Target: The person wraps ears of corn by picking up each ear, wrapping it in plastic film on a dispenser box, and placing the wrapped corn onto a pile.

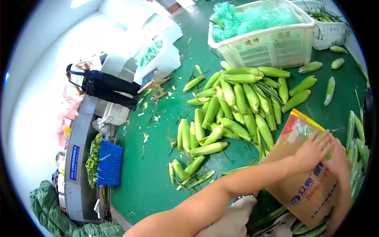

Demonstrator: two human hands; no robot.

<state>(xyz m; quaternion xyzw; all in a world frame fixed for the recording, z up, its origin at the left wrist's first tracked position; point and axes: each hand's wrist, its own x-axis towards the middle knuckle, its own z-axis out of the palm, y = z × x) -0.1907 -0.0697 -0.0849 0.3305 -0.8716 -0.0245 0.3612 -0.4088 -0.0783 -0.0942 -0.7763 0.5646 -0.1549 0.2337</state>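
My left hand (314, 151) reaches across a printed cardboard box (306, 173), its fingers stretched out flat near the far edge. Beside it, my right hand (338, 158) curls around a green piece that looks like an ear of corn (329, 155), mostly hidden by the hands. Clear plastic film (302, 129) shows at the box's far end, by the red and yellow print. Just beyond the box lies a big heap of green corn ears (244, 94) in their husks.
Several film-wrapped ears (330, 91) lie to the right; more (357, 160) are by my right arm. A white crate (268, 45) of green netting stands behind the heap. A blue basket (109, 164), a small wooden stool (158, 87) and a person (106, 83) are at left.
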